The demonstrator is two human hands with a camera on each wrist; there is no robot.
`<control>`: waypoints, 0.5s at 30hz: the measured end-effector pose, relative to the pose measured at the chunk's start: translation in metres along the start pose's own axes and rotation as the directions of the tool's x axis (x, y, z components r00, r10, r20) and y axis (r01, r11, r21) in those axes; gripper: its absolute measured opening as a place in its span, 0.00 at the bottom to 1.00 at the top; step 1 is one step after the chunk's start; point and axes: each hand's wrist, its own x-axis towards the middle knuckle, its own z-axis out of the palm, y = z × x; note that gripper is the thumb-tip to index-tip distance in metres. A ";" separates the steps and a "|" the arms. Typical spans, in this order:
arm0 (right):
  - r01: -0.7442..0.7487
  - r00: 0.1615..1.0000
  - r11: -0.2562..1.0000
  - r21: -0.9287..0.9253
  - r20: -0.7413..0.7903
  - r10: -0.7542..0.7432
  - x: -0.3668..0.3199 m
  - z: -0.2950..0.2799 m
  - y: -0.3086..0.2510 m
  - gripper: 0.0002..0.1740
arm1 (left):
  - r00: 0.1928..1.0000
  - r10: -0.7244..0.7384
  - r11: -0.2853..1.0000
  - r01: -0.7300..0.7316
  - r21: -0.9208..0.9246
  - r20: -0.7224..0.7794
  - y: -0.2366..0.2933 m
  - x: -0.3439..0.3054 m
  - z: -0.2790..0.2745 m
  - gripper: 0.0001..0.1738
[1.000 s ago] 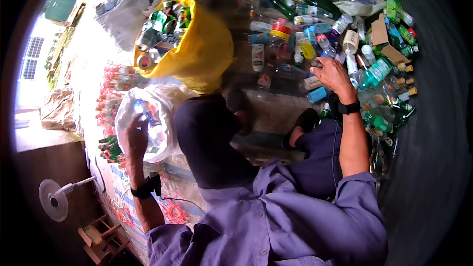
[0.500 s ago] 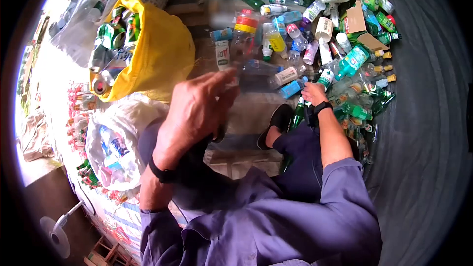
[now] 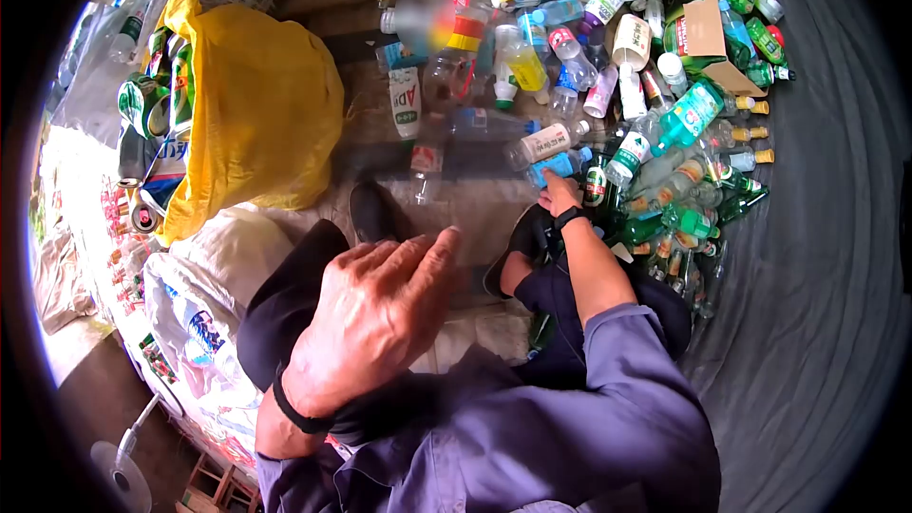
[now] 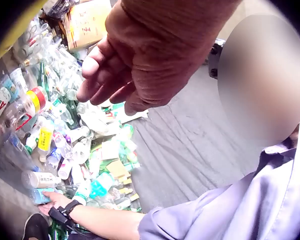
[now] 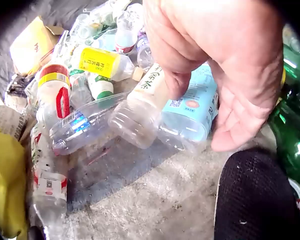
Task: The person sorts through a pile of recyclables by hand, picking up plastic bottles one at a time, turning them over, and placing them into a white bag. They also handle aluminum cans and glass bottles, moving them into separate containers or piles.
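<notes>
Over the person's lap, the left hand point(image 3: 375, 313) hangs with loosely bent fingers, holding nothing; the left wrist view shows the same hand point(image 4: 145, 62) above the bottles. At the pile's near edge, the right hand point(image 3: 562, 195) grips a blue-labelled clear bottle point(image 3: 559, 167). In the right wrist view the thumb and fingers of that hand point(image 5: 225, 70) lie on opposite sides of the blue-labelled bottle point(image 5: 192, 102), which lies on its side on the floor. Beside it is a clear bottle with a pale label point(image 5: 145, 105).
A yellow sack point(image 3: 275, 104) of cans stands at the left, a white bag point(image 3: 195, 323) of bottles below it. Many bottles lie at the upper right, with an open carton point(image 3: 708, 33) among them. A shoe point(image 5: 255, 195) is near the right hand.
The left hand has moved from the white bag to over the lap. The right hand has come down from higher in the pile and taken hold of the blue-labelled bottle.
</notes>
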 end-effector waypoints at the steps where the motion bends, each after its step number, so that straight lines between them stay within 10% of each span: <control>1: -0.009 1.000 1.000 0.025 -0.002 0.009 0.003 0.002 0.002 0.24 | 1.000 -0.001 1.000 0.001 0.003 -0.003 0.000 0.001 0.000 0.21; 15: 0.051 0.999 0.978 0.202 -0.017 -0.048 -0.037 0.038 0.011 0.23 | 1.000 -0.017 1.000 0.018 -0.009 0.023 0.001 0.002 -0.003 0.21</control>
